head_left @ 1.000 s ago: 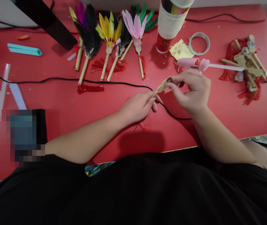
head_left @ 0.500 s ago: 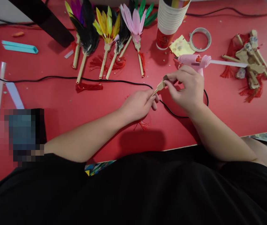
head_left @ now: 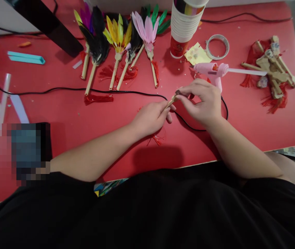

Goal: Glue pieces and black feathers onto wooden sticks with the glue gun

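A small pale wooden fan handle [head_left: 172, 100] is held between my two hands over the table. My left hand [head_left: 149, 117] is closed around its lower part, and a red tassel [head_left: 156, 139] shows beneath that hand. At the handle's wider end, my right hand [head_left: 204, 100] pinches with thumb and index finger. Something small and dark shows at those fingertips; I cannot make out what it is. Just beyond my right hand lies a pink hot glue gun [head_left: 211, 69] with a clear glue stick in its back.
Feather fans, including a yellow one [head_left: 118, 33] and a pink one [head_left: 147, 31], lie at the back. Stacked paper cups [head_left: 186, 27] stand beside a tape roll [head_left: 217, 46]. Wooden handles with red tassels [head_left: 275, 69] are heaped right. A black cord [head_left: 134, 91] crosses the table.
The handle's wide end has turned so that less of its flat face shows. My right fingertips sit slightly closer to my left hand. The camera view has shifted a little.
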`<state>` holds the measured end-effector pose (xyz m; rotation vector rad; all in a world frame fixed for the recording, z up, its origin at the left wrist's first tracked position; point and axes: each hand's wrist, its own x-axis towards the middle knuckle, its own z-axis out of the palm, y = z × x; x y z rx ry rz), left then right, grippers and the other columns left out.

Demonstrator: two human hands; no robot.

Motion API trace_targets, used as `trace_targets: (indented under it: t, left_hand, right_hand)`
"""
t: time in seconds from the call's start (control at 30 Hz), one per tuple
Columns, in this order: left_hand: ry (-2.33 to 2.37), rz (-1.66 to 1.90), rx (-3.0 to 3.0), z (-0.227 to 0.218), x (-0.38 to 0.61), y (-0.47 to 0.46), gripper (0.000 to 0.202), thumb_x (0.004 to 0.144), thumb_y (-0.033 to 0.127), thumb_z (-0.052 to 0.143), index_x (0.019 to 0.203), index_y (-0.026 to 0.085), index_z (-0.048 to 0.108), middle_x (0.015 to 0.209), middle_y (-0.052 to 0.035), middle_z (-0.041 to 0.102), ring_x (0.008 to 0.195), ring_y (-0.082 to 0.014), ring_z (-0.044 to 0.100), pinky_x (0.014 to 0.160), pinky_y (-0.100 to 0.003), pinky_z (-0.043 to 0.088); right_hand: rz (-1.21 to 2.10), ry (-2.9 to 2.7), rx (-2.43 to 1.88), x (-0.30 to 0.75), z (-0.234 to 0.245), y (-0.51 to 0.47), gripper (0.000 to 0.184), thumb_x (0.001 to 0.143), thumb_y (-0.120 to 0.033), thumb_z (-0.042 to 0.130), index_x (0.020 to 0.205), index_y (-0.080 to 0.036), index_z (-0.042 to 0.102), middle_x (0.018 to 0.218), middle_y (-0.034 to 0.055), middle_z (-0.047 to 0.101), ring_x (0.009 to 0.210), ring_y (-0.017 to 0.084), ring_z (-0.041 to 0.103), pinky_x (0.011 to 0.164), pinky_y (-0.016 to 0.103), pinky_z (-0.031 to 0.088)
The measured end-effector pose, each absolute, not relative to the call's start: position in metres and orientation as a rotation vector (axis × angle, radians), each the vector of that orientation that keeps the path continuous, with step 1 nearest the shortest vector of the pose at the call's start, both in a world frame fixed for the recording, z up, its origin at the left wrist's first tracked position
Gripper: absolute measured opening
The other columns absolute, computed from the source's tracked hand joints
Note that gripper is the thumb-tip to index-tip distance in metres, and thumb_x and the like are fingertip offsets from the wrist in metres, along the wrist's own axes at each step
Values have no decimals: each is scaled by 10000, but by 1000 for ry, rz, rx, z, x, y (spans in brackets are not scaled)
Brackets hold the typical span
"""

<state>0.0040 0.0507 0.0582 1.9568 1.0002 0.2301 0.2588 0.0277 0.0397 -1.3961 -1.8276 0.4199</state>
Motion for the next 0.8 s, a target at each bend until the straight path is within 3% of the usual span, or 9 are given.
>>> trace_targets:
  t: [0.27, 0.4, 0.67, 0.8]
  left_hand:
    - [1011, 198, 1944, 59, 5, 50, 305, 1246, 262, 516, 1240, 262, 821, 1086, -26, 987, 1197, -288, 930, 1119, -438, 674]
    - [1018, 194, 1883, 61, 5, 48, 315, 1243, 248, 515, 1250, 266, 830, 1079, -21, 985, 1196, -280, 929, 1120, -431, 672]
    - [1022, 184, 1889, 62, 6, 50, 337, 1266, 283, 504, 1307, 257, 838, 1100, -32, 990, 1229, -298, 923, 1158, -452, 659]
    - [1029, 186, 1886, 61, 6, 52, 320, 1259, 273, 519, 1243, 257, 837, 1072, -28, 988, 1213, -294, 923, 1157, -448, 664]
  right_hand:
    - [251, -1837, -1484, 277, 29, 46, 223, 1188, -548, 832, 1152, -333, 876, 1141, 133, 902, 1000, 341, 826, 921, 546, 746]
    - [188, -1721, -1488, 291, 40, 44, 273, 1201, -578, 832, 1113, -321, 859, 1064, 134, 890, 977, 338, 813, 912, 548, 744]
    - [398, -1834, -1357, 253, 36, 29, 141, 1149, -438, 848, 1104, -316, 903, 1023, 79, 905, 902, 301, 813, 899, 528, 762]
    - [416, -1795, -1421, 258, 29, 38, 163, 1149, -480, 878, 1092, -327, 878, 1025, 95, 891, 947, 334, 823, 925, 564, 781]
